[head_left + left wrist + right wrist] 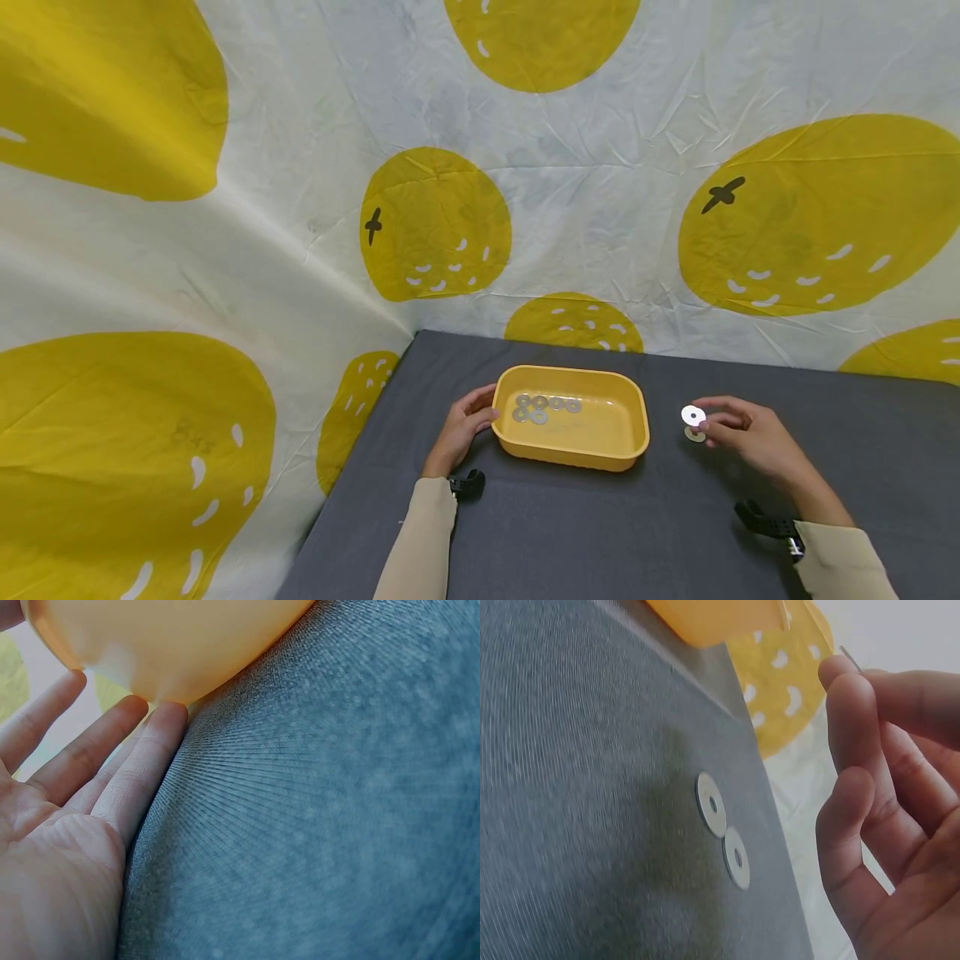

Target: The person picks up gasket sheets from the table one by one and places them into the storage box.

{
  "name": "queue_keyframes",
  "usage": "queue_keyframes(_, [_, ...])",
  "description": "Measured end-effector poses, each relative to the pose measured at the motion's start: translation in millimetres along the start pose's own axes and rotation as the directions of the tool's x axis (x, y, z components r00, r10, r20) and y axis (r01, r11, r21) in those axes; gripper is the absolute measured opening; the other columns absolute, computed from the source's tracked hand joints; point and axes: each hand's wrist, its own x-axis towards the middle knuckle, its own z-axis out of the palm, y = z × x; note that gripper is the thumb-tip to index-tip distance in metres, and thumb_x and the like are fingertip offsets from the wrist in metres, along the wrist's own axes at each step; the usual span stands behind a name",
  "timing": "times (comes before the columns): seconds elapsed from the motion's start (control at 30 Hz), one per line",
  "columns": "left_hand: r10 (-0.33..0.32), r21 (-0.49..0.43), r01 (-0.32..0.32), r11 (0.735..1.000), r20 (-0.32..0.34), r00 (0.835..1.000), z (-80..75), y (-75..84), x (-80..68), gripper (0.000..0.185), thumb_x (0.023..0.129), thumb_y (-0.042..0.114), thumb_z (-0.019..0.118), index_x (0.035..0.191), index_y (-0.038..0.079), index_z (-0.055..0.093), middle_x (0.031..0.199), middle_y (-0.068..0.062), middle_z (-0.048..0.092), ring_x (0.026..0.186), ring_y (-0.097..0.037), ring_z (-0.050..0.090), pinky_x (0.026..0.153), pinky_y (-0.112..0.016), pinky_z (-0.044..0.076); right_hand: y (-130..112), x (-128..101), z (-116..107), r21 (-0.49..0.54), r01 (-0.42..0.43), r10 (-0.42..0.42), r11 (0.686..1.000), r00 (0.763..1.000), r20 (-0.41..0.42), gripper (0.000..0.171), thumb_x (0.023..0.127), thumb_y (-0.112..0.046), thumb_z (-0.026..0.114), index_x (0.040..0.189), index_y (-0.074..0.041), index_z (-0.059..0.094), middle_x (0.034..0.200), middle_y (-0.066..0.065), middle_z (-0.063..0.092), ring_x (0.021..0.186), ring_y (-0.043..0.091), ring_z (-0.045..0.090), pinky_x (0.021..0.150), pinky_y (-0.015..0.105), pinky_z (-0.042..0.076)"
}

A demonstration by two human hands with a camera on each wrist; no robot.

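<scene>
Pinching one washer (pixel 693 414) at its edge, the right hand (pixel 750 435) lifts clear of two remaining washers (pixel 724 829); left hand (pixel 461 427), fingers straight, steadies the yellow tray (pixel 600 450). Maintain a light pinch and carry level.

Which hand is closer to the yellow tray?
The left. The left hand touches the yellow tray's left end with its fingers. The right hand is off to the tray's right, apart from it, pinching a washer above the grey table.

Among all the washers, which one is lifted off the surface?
The washer pinched in the right hand is lifted above the grey mat. Two others lie flat on the mat; five rest in the yellow tray.
</scene>
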Motion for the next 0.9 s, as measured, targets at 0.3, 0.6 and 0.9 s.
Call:
queue_keyframes(0.3, [0.009,0.021,-0.009,1.000,-0.017,1.000,0.2,-1.7,0.2,0.051,0.096,0.013,0.068,0.146,0.015,0.057,0.144,-0.013,0.061,0.126,-0.025,0.063,0.098,-0.034,0.057,-13.3,-0.9,11.0,0.048,0.013,-0.012,0.999,1.000,-0.024,0.050,0.097,-0.021,0.071,0.139,0.002,0.057,0.102,0.004,0.080,0.084,0.015,0.074,0.074,0.033,0.062])
queue_keyframes(0.6, [0.022,0.015,-0.022,1.000,-0.009,1.000,-1.4,-5.1,1.3,0.054,0.095,0.014,0.069,0.147,0.012,0.055,0.145,-0.016,0.059,0.127,-0.025,0.062,0.098,-0.033,0.057,-30.2,-4.2,25.0,0.053,0.028,-0.026,0.998,0.998,-0.052,0.049,0.099,-0.026,0.069,0.138,-0.001,0.057,0.097,0.000,0.079,0.079,0.019,0.071,0.071,0.032,0.059])
queue_keyframes(0.9, [0.012,0.007,-0.012,1.000,-0.012,1.000,-1.0,-3.7,0.9,0.053,0.095,0.012,0.069,0.146,0.014,0.057,0.145,-0.014,0.060,0.127,-0.025,0.062,0.098,-0.033,0.057,-47.3,-3.5,50.7,0.094,0.036,-0.031,0.995,0.998,-0.056,0.046,0.100,-0.023,0.067,0.140,-0.003,0.057,0.104,0.005,0.078,0.083,0.020,0.072,0.075,0.032,0.061])
